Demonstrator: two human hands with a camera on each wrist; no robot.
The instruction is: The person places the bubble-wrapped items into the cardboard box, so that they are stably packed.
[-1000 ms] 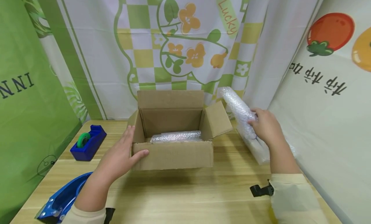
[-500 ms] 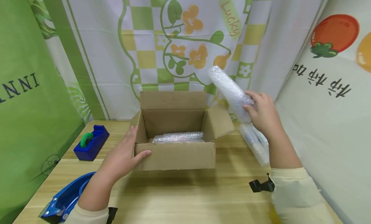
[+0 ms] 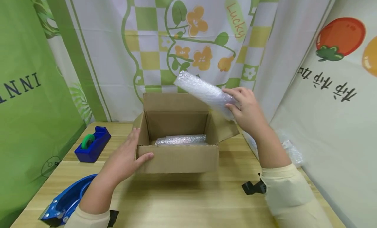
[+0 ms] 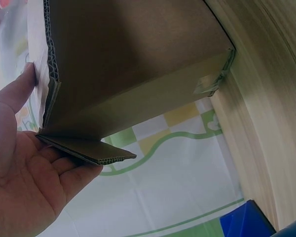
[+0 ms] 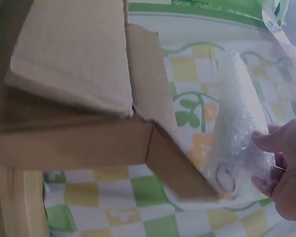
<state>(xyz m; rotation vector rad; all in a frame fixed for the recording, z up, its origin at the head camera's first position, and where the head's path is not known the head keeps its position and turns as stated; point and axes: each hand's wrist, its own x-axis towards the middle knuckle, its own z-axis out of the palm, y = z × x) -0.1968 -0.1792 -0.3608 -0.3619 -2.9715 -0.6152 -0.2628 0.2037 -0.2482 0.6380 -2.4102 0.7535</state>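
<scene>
Head view: our right hand (image 3: 247, 111) grips the near end of a bubble-wrapped roll (image 3: 203, 90), its long axis slanting up and leftward. Right wrist view shows us a gap between roll and flaps. Our left hand (image 3: 122, 159) spreads wide at the cardboard box (image 3: 178, 159), thumb on its front, fingers against its left flap. Its top gapes above another wrapped bundle (image 3: 181, 140). Behind, we read "Lucky" on the curtain (image 3: 100, 57).

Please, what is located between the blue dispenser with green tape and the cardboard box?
The head view shows bare wood-grain tabletop, then the left hand against the cardboard box.
</scene>
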